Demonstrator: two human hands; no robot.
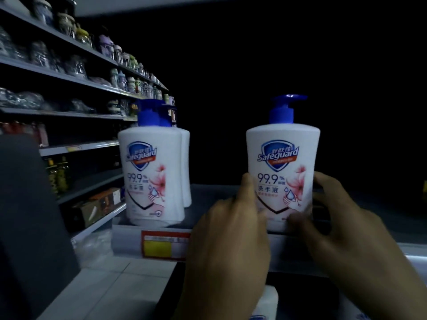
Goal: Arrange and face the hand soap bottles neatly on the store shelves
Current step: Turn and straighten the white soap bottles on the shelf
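Observation:
A white hand soap bottle with a blue pump stands upright at the front of the grey shelf, label facing me. My left hand presses its lower left side and my right hand cups its lower right side. To the left stands a second soap bottle facing forward, with a third bottle directly behind it, mostly hidden.
A red and yellow price tag hangs on the shelf edge. Another white bottle shows on the shelf below. A long aisle rack of bottles and jars runs along the left. A dark panel fills the lower left.

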